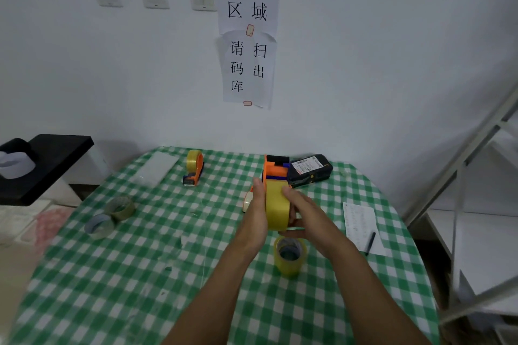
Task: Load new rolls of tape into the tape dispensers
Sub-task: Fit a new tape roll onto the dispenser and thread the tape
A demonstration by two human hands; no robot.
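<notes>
Over the middle of the table I hold an orange tape dispenser (276, 169) with a yellow tape roll (277, 204) seated in it. My left hand (256, 213) grips its left side, thumb up along the orange frame. My right hand (304, 211) presses on the roll's right side and underside. A second orange dispenser (195, 167), holding a roll, stands at the far left of the table. A loose yellow roll (290, 256) stands just below my hands. Two more rolls lie at the left: an olive one (121, 208) and a bluish one (98, 226).
The table has a green checked cloth (140, 274). A black handheld scanner (309, 169) lies behind the held dispenser. A paper sheet (361, 225) with a black pen (370, 242) lies at the right. White shelving (476, 176) stands right; a black shelf (47, 159) sits left.
</notes>
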